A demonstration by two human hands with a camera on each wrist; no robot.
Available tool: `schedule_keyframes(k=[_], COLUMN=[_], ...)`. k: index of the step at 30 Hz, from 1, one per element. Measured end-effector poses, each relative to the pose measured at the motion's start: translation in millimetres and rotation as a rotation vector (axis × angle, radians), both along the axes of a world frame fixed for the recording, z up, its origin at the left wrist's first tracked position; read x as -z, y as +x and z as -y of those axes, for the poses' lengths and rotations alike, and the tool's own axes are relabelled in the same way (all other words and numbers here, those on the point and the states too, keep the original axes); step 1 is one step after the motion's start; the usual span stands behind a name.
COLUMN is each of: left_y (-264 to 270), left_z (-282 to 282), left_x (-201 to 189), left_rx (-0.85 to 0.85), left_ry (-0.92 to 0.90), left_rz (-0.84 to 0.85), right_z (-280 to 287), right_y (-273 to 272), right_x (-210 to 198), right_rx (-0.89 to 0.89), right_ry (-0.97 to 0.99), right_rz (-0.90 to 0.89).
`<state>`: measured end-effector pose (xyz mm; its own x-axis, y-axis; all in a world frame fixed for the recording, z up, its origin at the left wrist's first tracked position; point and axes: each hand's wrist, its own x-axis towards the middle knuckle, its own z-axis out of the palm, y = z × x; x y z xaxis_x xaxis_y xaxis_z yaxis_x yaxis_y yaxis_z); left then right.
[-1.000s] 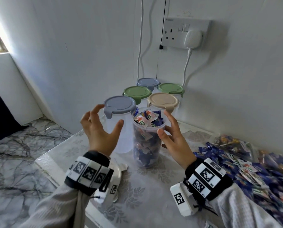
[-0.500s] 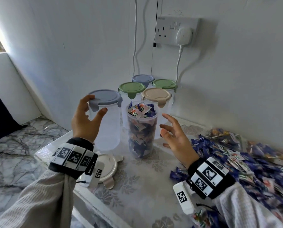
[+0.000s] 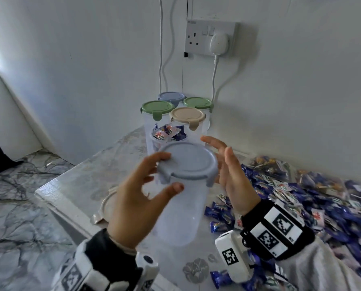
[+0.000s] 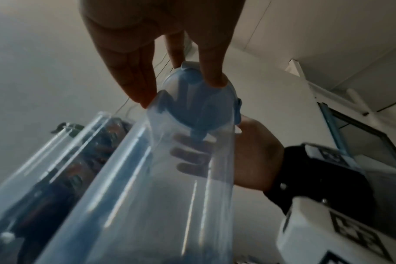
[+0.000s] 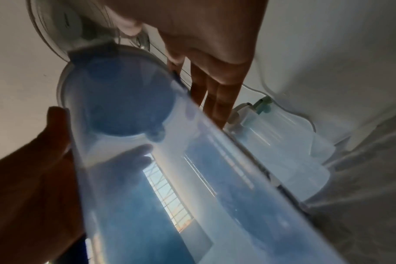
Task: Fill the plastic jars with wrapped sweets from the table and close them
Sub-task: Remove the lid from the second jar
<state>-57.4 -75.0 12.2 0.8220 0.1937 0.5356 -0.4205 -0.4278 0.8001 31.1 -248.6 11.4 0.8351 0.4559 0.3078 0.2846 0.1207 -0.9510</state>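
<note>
My left hand grips an empty clear jar with a blue-grey lid, lifted off the table and tilted toward me. In the left wrist view its fingertips sit on the lid. My right hand is flat with straight fingers against the jar's right side, by the lid; its fingers show through the wall. Behind stands an open jar full of wrapped sweets, partly hidden. A heap of wrapped sweets covers the table's right side.
Several closed jars stand at the wall: two with green lids, one beige, one blue. A loose lid lies near the table's left edge. A wall socket with a plug and cables hangs above.
My left hand has lifted the blue-lidded jar off the table and brought it toward me, in front of the filled jar. My right hand left the filled jar and came to its side.
</note>
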Motion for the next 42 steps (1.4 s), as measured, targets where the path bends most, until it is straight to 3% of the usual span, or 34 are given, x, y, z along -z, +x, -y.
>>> schedule_keyframes(k=[5,9,11,15,20,26,31,34,36,39,42], left_y=[-0.1,0.5,2.8,2.9,5.2,15.6,12.5,10.8,13.8,17.9,14.1], left_z=[13.2,9.6,12.6,21.4,19.8,19.4,21.1,18.6,11.2,10.2,15.8], left_x=[11.2,10.8,8.6,0.9,-6.9,-8.5,-6.4,-10.0,-12.2,-11.4,-8.6], left_rx=[0.196,0.294,0.239,-0.028,-0.187,-0.023,-0.042,-0.004,0.119,0.364,0.235], left_ry=[-0.076,-0.151,-0.17,-0.085,0.086,-0.037,-0.082,-0.054,-0.052,-0.195,-0.094], left_rz=[-0.057,-0.152,-0.143,-0.135,-0.116,-0.193,-0.094,-0.113,-0.214,-0.334,-0.229], right_z=[14.4,25.2,28.6,34.0,35.0,33.0,30.4,32.6,30.7,27.5,30.5], right_y=[-8.5,-11.4,-14.4,-13.7,-7.7,2.7,8.4,14.6,18.6,20.6,15.2], right_x=[-9.7,1.2,2.8,-3.1,-12.5,-16.3,-14.2,-13.6,-16.4,-22.0,-25.2], right_rx=[0.135,0.12,0.148,0.248,0.16,0.074,0.133,0.14,0.116,0.101,0.131], right_ry=[-0.038,-0.107,-0.132,-0.209,-0.321,-0.297,-0.243,-0.211,-0.197,-0.268,-0.416], right_rz=[0.093,0.095,0.12,0.197,0.143,0.029,0.148,0.112,0.068,0.113,0.253])
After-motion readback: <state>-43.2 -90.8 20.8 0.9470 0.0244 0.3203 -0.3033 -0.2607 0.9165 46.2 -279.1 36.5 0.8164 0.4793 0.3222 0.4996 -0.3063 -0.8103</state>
